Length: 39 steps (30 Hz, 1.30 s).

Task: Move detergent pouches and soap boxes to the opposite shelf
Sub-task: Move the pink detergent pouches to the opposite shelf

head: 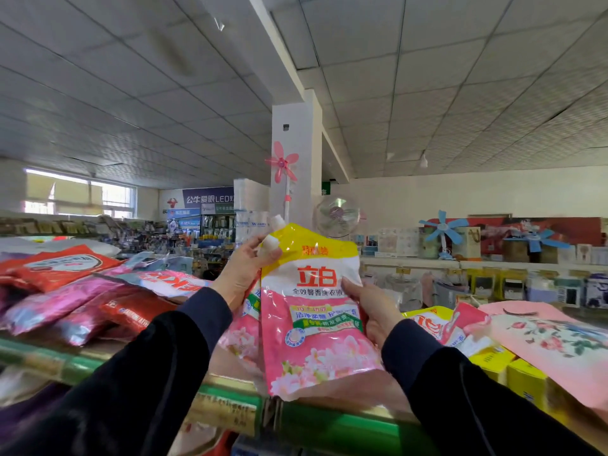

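Pink pouch: I hold it upright above the green shelf edge, its yellow top tipped toward my left hand; its bottom corner looks to rest on or just over the shelf, I cannot tell which.
Second pouch: it sits behind the first on the left, and two white spouts show at the top.
Risk, slip: I judge the glossy film could slide from my grip, since I hold only the edges.
Risk, back pouch: it could drop if my left hand pins it loosely.
Risk, snag: lifting away could drag the loose pouch and the yellow boxes lying just right.
Left hand: curled shut around the pouches' upper left edge near the spouts, thumb in front.
Right hand: closed on the front pouch's right edge, thumb pressed on its face, fingers hidden behind.
Red bags: piled on the shelf at left, well clear.
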### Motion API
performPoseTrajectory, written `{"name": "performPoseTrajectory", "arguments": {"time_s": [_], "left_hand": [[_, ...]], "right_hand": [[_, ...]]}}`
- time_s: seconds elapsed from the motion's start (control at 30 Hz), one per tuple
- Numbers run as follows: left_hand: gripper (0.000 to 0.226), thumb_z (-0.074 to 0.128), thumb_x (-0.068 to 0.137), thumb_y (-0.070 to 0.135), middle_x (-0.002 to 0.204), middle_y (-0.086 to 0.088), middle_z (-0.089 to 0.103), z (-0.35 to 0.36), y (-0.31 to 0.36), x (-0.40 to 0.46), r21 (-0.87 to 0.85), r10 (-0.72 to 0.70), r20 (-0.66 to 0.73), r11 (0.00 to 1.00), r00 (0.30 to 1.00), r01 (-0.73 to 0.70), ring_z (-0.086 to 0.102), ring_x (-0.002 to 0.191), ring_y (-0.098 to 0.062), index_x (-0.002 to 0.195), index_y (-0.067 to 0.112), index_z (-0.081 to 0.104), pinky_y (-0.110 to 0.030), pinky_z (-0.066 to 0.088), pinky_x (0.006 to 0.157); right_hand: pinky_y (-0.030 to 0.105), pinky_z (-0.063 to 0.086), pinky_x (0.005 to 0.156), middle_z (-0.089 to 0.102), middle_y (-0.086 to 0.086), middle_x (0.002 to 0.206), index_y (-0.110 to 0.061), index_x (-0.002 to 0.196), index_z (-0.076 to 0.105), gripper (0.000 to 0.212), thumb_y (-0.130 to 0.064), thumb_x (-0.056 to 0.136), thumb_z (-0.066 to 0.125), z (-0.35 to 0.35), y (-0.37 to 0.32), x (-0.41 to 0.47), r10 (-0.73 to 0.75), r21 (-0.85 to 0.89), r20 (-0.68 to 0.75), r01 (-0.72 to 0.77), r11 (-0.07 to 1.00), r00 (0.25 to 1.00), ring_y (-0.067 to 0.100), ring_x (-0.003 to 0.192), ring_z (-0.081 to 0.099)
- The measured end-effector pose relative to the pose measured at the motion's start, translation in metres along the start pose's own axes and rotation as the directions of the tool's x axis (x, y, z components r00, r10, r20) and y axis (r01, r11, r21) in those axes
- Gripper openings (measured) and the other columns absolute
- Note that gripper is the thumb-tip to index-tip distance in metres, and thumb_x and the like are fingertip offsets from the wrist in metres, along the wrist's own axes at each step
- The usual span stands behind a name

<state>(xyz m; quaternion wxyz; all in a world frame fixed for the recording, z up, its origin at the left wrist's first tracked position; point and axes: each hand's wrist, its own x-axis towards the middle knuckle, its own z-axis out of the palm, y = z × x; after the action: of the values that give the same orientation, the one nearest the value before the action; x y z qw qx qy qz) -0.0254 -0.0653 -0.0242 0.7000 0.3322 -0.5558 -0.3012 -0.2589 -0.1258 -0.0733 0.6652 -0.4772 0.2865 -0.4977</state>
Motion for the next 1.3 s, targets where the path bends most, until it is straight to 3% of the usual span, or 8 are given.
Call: {"name": "performPoseTrajectory", "arguments": {"time_s": [0.23,0.37,0.7,0.8,0.93,1.07,1.13,1.3], "left_hand": [[0.045,0.083,0.079,0.012,0.11,-0.008,0.072,-0.002,0.037,0.0,0.133,0.235,-0.171,0.968,0.957,-0.214,0.074,0.092,-0.015,0.113,0.009,0.054,-0.03,0.061,0.077],[0.044,0.081,0.079,-0.002,0.106,-0.002,0.069,-0.006,0.022,-0.01,0.208,0.231,-0.12,0.957,0.966,-0.203,0.072,0.084,0.0,0.111,0.011,0.053,-0.019,0.057,0.072],[0.052,0.075,0.088,0.022,0.082,-0.01,0.071,-0.034,0.005,-0.041,0.242,-0.272,-0.113,0.925,0.955,0.292,0.067,0.054,-0.014,0.128,-0.007,0.059,-0.026,0.055,0.052],[0.057,0.081,0.076,0.031,0.084,-0.011,0.079,-0.041,-0.012,-0.05,0.204,-0.387,-0.096,0.894,0.917,0.398,0.074,0.071,-0.025,0.122,0.001,0.063,-0.037,0.058,0.065],[0.05,0.083,0.069,0.027,0.091,-0.017,0.08,-0.038,-0.024,-0.051,0.103,-0.402,-0.058,0.908,0.914,0.406,0.078,0.071,-0.028,0.111,0.004,0.069,-0.035,0.059,0.052],[0.022,0.075,0.088,0.022,0.095,-0.019,0.079,-0.029,-0.033,-0.041,0.124,-0.357,-0.115,0.921,0.927,0.37,0.077,0.077,-0.033,0.105,0.008,0.073,-0.043,0.063,0.067],[0.03,0.079,0.086,0.03,0.103,-0.021,0.077,-0.026,-0.035,-0.043,0.089,-0.337,-0.144,0.932,0.93,0.352,0.075,0.09,-0.038,0.107,0.009,0.075,-0.054,0.06,0.085],[0.051,0.085,0.069,0.043,0.097,-0.013,0.08,-0.023,-0.028,-0.059,0.023,-0.25,-0.206,0.965,0.946,0.26,0.079,0.081,-0.03,0.109,0.013,0.075,-0.04,0.061,0.068]], "right_hand": [[0.051,0.062,0.072,0.077,0.017,0.09,-0.016,0.109,0.062,0.015,-0.023,0.096,0.068,0.024,-0.027,-0.012,-0.42,0.024,-0.015,0.42,0.907,0.907,0.032,0.067,0.074],[0.033,0.059,0.052,0.077,0.009,0.08,-0.013,0.099,0.063,0.015,-0.024,0.093,0.07,0.007,-0.017,-0.02,-0.464,-0.035,-0.005,0.463,0.886,0.886,0.025,0.062,0.075],[0.034,0.054,0.074,0.08,0.007,0.1,-0.014,0.118,0.066,0.055,-0.047,0.076,0.079,-0.024,-0.017,-0.04,-0.136,-0.418,0.166,0.194,0.887,0.977,0.023,0.088,0.077],[0.044,0.056,0.09,0.079,0.011,0.105,-0.011,0.121,0.064,0.06,-0.041,0.073,0.082,-0.031,-0.015,-0.038,-0.087,-0.444,0.197,0.168,0.88,0.977,0.03,0.099,0.075],[0.05,0.055,0.098,0.079,0.013,0.103,-0.008,0.116,0.069,0.06,-0.043,0.07,0.086,-0.035,-0.014,-0.036,-0.075,-0.468,0.176,0.151,0.871,0.981,0.034,0.101,0.075],[0.035,0.061,0.07,0.079,0.016,0.098,-0.005,0.112,0.07,0.06,-0.037,0.064,0.089,-0.033,-0.004,-0.033,-0.107,-0.323,0.14,0.147,0.935,0.984,0.03,0.083,0.078],[0.036,0.062,0.063,0.079,0.019,0.098,-0.002,0.11,0.069,0.052,-0.031,0.07,0.086,-0.031,0.001,-0.034,-0.105,-0.21,0.13,0.131,0.969,0.986,0.033,0.08,0.078],[0.044,0.063,0.069,0.077,0.022,0.101,-0.003,0.111,0.069,0.051,-0.033,0.074,0.084,-0.031,0.005,-0.036,-0.177,-0.091,0.092,0.185,0.979,0.98,0.037,0.083,0.077]]}}
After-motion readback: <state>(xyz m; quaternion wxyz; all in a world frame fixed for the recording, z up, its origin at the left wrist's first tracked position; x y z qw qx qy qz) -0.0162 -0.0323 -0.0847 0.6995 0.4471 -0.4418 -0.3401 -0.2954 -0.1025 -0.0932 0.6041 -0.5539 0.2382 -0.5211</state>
